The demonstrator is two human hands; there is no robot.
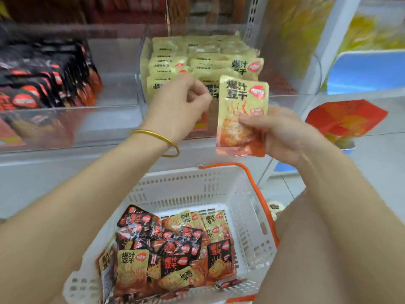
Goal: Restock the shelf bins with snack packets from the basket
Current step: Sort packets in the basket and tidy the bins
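The black packets in the left bin are smeared by blur, their print unreadable. The basket runs off the bottom edge. The left hand hides several yellow packets.

Both forearms are showing bare, no sleeves in view. Left hand is wearing nothing on the fingers; a thin gold bangle is circling its wrist, hanging loose toward 5 o'clock. Right hand and wrist are carrying no jewellery. A bare knee is showing at 4 o'clock.
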